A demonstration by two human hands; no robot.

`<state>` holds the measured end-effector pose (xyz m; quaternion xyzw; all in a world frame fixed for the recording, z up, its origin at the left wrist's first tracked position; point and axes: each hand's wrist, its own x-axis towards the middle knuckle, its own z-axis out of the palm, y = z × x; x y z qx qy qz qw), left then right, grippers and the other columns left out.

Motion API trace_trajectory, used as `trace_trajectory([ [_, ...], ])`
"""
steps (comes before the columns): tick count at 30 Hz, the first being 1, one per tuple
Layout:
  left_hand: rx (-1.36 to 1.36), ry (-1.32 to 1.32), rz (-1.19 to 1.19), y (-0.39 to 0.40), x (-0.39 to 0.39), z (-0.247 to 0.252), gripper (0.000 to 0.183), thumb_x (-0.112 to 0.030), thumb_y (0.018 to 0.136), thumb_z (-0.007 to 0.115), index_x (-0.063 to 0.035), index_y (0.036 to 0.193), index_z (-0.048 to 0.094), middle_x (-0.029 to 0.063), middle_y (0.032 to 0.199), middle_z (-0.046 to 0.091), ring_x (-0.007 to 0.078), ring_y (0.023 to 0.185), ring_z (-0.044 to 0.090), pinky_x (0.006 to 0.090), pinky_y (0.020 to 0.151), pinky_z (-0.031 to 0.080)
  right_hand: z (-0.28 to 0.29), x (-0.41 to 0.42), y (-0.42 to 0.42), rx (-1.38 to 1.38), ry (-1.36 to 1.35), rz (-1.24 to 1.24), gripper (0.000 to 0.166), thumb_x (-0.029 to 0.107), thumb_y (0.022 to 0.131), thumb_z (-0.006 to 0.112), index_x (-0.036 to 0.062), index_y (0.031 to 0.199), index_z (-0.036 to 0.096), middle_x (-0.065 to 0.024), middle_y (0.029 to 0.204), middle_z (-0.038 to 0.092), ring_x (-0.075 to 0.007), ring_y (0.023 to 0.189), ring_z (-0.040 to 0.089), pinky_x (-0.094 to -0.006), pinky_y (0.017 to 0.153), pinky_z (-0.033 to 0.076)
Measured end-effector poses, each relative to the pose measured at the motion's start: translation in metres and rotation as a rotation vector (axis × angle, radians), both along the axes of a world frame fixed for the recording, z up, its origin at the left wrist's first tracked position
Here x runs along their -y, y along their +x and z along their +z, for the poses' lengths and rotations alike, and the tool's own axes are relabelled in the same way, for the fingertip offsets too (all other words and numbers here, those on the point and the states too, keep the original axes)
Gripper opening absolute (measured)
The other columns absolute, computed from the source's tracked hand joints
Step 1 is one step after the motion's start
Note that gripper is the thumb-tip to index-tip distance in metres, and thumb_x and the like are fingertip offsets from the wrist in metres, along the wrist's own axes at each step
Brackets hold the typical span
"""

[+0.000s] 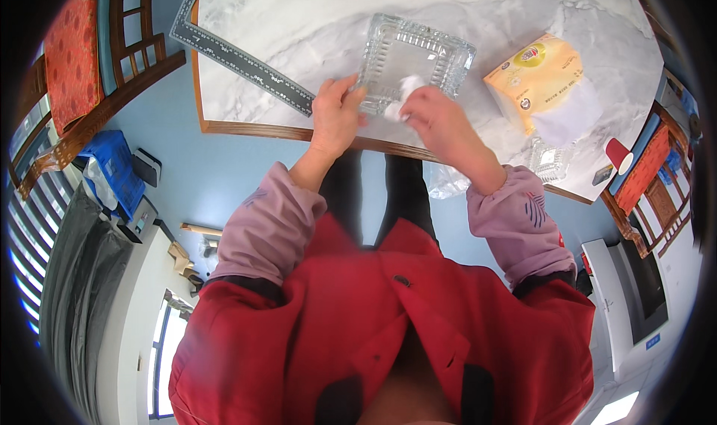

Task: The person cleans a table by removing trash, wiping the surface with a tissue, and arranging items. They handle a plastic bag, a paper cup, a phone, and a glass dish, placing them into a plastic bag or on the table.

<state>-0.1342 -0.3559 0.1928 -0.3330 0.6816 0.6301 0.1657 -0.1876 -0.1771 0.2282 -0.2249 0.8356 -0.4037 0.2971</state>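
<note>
A square clear glass dish (411, 55) with a ribbed rim rests on the marble-patterned table, close to its front edge. My left hand (336, 114) grips the dish by its near left corner, thumb and fingers on the rim. In my right hand (440, 117) a crumpled white tissue (411, 84) is pinched between the fingers, over the near right side of the dish. The right hand is slightly blurred and hides part of that rim.
A black L-shaped steel square (246, 69) lies left, reaching past the table's edge (252, 131). At right are a yellow tissue pack (540, 80) with a tissue sticking out, a smaller glass dish (549, 159) and a red paper cup (618, 156). A clear plastic bag (445, 181) shows below the edge.
</note>
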Motion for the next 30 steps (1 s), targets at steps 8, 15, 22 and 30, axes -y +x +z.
trace_trajectory([
  [8, -0.025, -0.028, -0.025, -0.006, -0.001, 0.001, 0.026, -0.009, 0.084, 0.059, 0.0018, 0.108, 0.061, 0.0088, 0.084, 0.047, 0.0159, 0.059, 0.056, 0.0272, 0.049, 0.052, -0.019, 0.003, 0.016, -0.073, -0.004, 0.011, 0.003, 0.007, 0.075, 0.059, 0.0042, 0.076, 0.06, -0.0114, 0.081, 0.056, -0.0315, 0.079, 0.055, -0.0392, 0.07, 0.046],
  [15, -0.019, -0.038, -0.057, -0.008, -0.002, 0.0, 0.027, -0.007, 0.086, 0.058, 0.0049, 0.11, 0.058, 0.0072, 0.088, 0.047, 0.0167, 0.063, 0.06, 0.026, 0.051, 0.055, -0.015, -0.003, 0.003, -0.146, 0.244, -0.006, 0.006, 0.007, 0.078, 0.061, 0.003, 0.082, 0.058, -0.0102, 0.077, 0.058, -0.0303, 0.078, 0.056, -0.0377, 0.07, 0.046],
  [22, -0.023, -0.075, -0.085, -0.007, 0.003, 0.0, 0.027, -0.007, 0.085, 0.058, 0.0045, 0.11, 0.058, 0.0082, 0.086, 0.047, 0.0164, 0.061, 0.058, 0.0264, 0.049, 0.053, -0.014, -0.045, -0.015, -0.417, 0.239, 0.017, 0.012, 0.002, 0.073, 0.055, 0.0066, 0.084, 0.056, -0.0089, 0.094, 0.053, -0.0279, 0.088, 0.054, -0.0368, 0.072, 0.046],
  [30, -0.076, -0.053, -0.062, -0.005, -0.006, -0.003, 0.023, -0.007, 0.085, 0.058, 0.0026, 0.106, 0.06, 0.0096, 0.088, 0.049, 0.0161, 0.061, 0.058, 0.0257, 0.047, 0.051, -0.04, -0.011, 0.001, -0.455, 0.402, 0.024, 0.015, 0.004, 0.072, 0.055, 0.0049, 0.087, 0.054, -0.0127, 0.09, 0.052, -0.0304, 0.085, 0.055, -0.0378, 0.071, 0.048],
])
